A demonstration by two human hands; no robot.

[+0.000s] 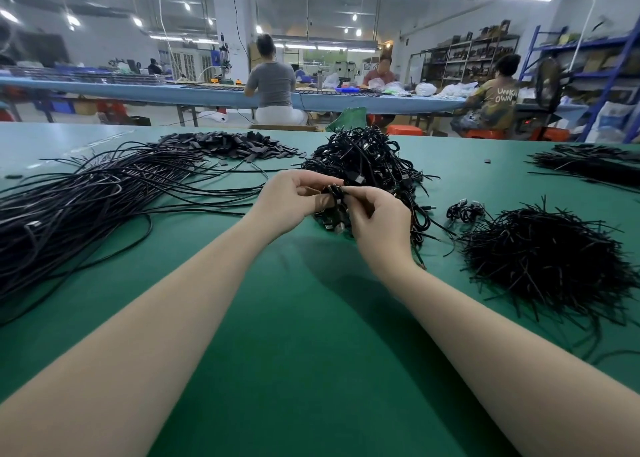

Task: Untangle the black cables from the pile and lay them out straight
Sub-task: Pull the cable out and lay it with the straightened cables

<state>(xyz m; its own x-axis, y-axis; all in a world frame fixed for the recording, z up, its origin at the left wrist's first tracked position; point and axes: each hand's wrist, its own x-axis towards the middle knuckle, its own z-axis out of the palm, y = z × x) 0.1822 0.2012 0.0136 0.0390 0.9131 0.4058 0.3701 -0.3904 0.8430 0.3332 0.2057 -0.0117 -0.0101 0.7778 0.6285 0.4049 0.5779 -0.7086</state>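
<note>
At frame centre, the left hand and right hand both pinch one coiled black cable before the tangled pile.

I see two bare forearms, with no sleeves reaching them, and my left hand and right hand are ungloved, without rings or watch.

the straightened cables run off the left edge; the right hand hides part of the coiled cable

Bare table between cable heaps
</note>
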